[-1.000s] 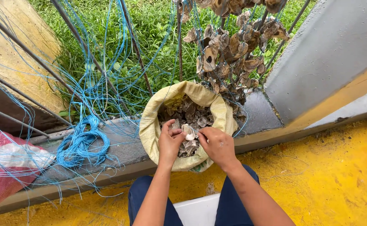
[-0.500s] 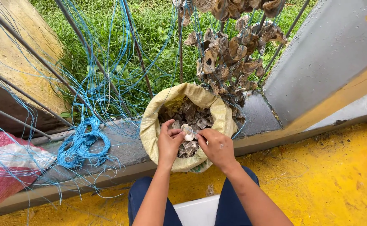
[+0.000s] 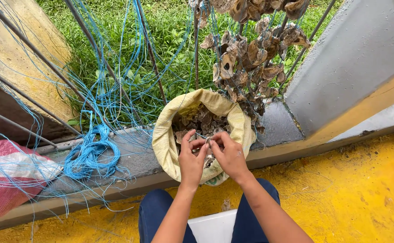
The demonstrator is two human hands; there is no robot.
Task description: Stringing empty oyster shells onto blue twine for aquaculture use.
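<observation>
My left hand (image 3: 191, 158) and my right hand (image 3: 229, 154) meet over the mouth of a yellow woven sack (image 3: 166, 143) filled with brown oyster shells (image 3: 200, 119). Both hands pinch one small shell (image 3: 207, 142) between their fingertips; a thin blue string seems to run to it. Above the sack hang strings of shells (image 3: 246, 54) threaded on blue line. My knees in dark blue trousers (image 3: 156, 211) frame the bottom.
A coil of blue cord (image 3: 90, 153) lies on the grey concrete ledge (image 3: 129, 157), with loose strands over metal bars (image 3: 102, 63). A red-and-white sack (image 3: 3, 180) is at the left. Grass (image 3: 161, 40) lies beyond, yellow floor (image 3: 349, 193) at the right, a white object (image 3: 215, 227) between my legs.
Both hands have lifted slightly out of the sack and come together, fingertips now pinching one shell between them.
</observation>
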